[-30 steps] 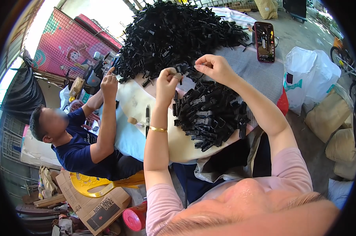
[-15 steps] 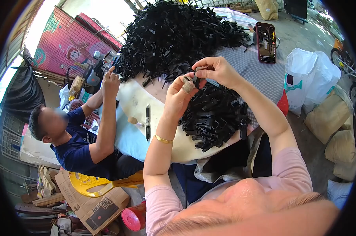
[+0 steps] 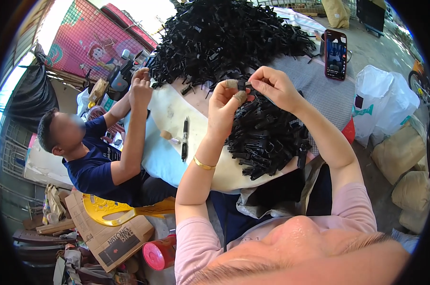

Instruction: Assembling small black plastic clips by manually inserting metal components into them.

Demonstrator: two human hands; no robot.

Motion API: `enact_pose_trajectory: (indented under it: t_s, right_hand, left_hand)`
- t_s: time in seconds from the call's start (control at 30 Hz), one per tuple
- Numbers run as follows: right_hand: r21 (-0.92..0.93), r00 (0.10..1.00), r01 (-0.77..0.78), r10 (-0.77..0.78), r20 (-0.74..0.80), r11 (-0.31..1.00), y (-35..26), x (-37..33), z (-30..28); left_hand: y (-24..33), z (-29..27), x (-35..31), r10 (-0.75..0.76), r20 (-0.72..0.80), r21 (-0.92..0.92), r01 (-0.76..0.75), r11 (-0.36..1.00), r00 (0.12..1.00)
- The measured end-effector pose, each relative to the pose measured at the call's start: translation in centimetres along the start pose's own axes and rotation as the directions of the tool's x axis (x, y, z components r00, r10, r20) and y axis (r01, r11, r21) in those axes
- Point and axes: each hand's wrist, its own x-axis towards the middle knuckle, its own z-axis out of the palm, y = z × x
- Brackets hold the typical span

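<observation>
My left hand pinches a small black plastic part between thumb and index finger, both wrapped in beige tape. From the right, my right hand grips the same part with thumb and index finger pressed together. Exactly what its fingertips cover is hidden. Just below my hands lies a smaller pile of black plastic parts. Beyond them rises a large heap of similar black parts. Both lie on a cloth-covered table.
On the left, a co-worker sits with raised hands at the table. A pen and a small tan-ended object lie near my left forearm. A phone stands at the far right, with white bags beyond the table's edge.
My right hand has shifted from over the top of the black part to its right side. The part has turned between my fingers. The whole view has also shifted slightly.
</observation>
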Motion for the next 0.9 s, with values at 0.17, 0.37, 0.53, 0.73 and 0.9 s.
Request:
enact_pose_trajectory:
  t_s: [0.17, 0.37, 0.53, 0.73, 0.9]
  right_hand:
    - [-0.073, 0.995, -0.06, 0.065, 0.069, 0.996, -0.3, 0.0, 0.4]
    - [-0.102, 0.995, -0.06, 0.067, 0.073, 0.993, -0.5, 0.0, 0.4]
    - [-0.106, 0.999, 0.004, 0.0, 0.036, 0.994, -0.8, -0.2, 0.9]
    - [-0.193, 0.999, 0.041, -0.037, 0.023, 0.98, -0.8, -0.3, 1.2]
    - [-0.169, 0.999, -0.044, 0.045, -0.001, 0.985, -1.4, -0.5, 1.5]
  left_hand:
    - [-0.6, 0.1, -0.3, 0.128, -0.024, 0.235, -0.119, 0.965, 0.991]
    - [-1.0, 0.5, -0.5, 0.307, -0.032, 0.57, -0.235, 0.788, 0.951]
    - [-0.5, 0.6, -0.6, 0.293, -0.054, 0.541, -0.218, 0.812, 0.955]
    - [-0.4, 0.5, -0.8, 0.235, -0.17, 0.51, -0.118, 0.852, 0.957]
    - [-0.7, 0.6, -0.8, 0.521, -0.051, 0.722, -0.329, 0.609, 0.852]
